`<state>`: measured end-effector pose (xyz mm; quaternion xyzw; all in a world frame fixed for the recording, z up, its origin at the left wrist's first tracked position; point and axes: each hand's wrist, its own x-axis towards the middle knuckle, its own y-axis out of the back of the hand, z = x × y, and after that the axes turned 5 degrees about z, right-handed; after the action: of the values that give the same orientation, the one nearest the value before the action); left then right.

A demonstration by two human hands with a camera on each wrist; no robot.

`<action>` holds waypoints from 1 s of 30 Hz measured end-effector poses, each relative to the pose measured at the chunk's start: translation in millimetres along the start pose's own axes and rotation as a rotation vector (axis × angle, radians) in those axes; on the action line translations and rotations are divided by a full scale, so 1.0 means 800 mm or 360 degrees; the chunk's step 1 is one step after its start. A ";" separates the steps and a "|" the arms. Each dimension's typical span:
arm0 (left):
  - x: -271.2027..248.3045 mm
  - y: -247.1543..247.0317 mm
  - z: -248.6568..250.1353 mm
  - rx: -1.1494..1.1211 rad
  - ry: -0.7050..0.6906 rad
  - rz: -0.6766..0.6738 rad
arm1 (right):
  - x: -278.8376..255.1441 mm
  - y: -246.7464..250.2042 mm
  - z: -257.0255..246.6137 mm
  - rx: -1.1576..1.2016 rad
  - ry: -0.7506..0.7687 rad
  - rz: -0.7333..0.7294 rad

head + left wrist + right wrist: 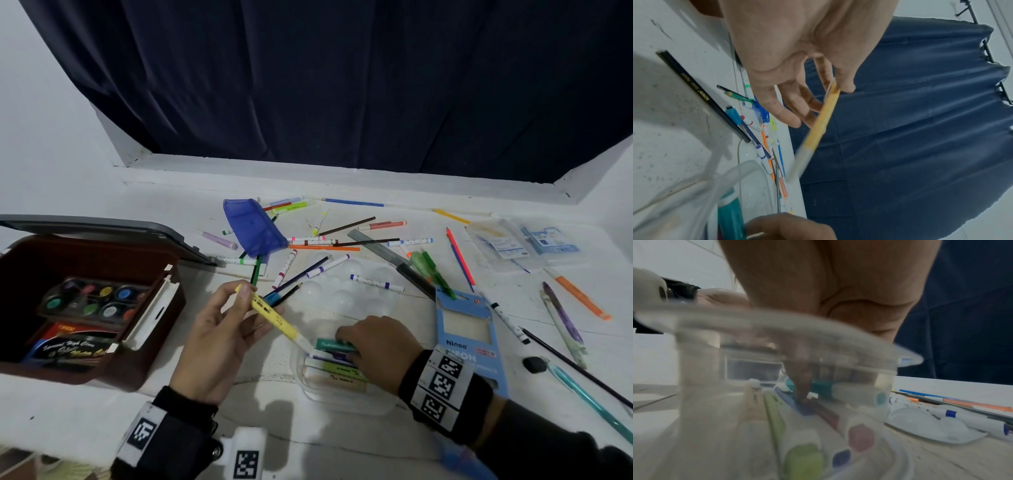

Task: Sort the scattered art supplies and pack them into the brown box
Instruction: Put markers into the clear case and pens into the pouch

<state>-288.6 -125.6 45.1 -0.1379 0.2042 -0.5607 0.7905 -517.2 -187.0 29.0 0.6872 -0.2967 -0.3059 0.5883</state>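
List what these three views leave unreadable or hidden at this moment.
- Right hand fingertips: head view, hidden by the hand's own back; right wrist view blurs them through the clear case.
- Yellow marker print: too small in the head view, motion-blurred in the left wrist view.
- Brown box contents under the paint set: covered, dark.
- Blue pencil pack lower text: hidden by the right wristband.

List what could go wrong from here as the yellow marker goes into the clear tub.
The left hand pinches the yellow marker only near its far end, so it might swing or slip.

The right hand reaches into the clear tub, on the teal marker, and may block the incoming tip.

Loose pens lie beside the tub; a sweep might scatter them.
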 end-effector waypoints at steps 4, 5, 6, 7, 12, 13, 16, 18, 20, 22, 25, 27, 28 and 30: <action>0.000 -0.011 -0.006 -0.0081 0.0018 0.0024 | 0.000 -0.005 0.003 0.0013 -0.0014 0.0012; 0.002 -0.014 -0.008 -0.0064 0.0019 0.0017 | -0.001 -0.005 0.005 0.0019 -0.0018 0.0013; 0.004 -0.016 -0.011 -0.0027 0.0021 0.0006 | -0.002 -0.006 0.006 0.0027 -0.0018 0.0020; 0.007 -0.019 -0.013 0.0027 0.0024 -0.0008 | -0.004 -0.005 0.007 0.0043 -0.0014 0.0034; 0.014 -0.035 -0.018 0.0420 0.0036 -0.0321 | -0.022 0.002 0.021 0.0197 0.0008 0.0224; 0.015 -0.037 -0.017 0.0567 -0.0021 -0.0408 | -0.027 0.003 0.027 0.0261 0.0019 0.0307; 0.020 -0.043 -0.019 0.1182 -0.0335 -0.0698 | -0.045 0.001 0.049 0.0379 0.0013 0.0494; 0.024 -0.048 -0.022 0.1504 -0.0486 -0.0947 | -0.054 -0.001 0.061 0.0425 -0.0035 0.0518; 0.025 -0.057 -0.027 0.1827 -0.0691 -0.1158 | -0.058 -0.004 0.068 0.0493 -0.0098 0.0427; 0.026 -0.070 -0.035 0.2094 -0.0849 -0.1306 | -0.057 -0.008 0.070 0.0557 -0.0154 0.0341; 0.026 -0.087 -0.051 0.2387 -0.0877 -0.1353 | -0.053 -0.012 0.068 0.0636 -0.0216 0.0247; 0.026 -0.095 -0.061 0.2561 -0.0888 -0.1327 | -0.051 -0.015 0.067 0.0638 -0.0218 0.0197; 0.025 -0.098 -0.064 0.2619 -0.0896 -0.1310 | -0.051 -0.017 0.066 0.0633 -0.0210 0.0178; 0.023 -0.102 -0.069 0.2680 -0.0908 -0.1278 | -0.049 -0.018 0.065 0.0623 -0.0189 0.0149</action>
<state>-377.7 -169.5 30.2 0.2823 -0.5246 -0.6963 0.4003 -581.6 -187.3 11.3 0.7546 -0.4163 -0.2548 0.4385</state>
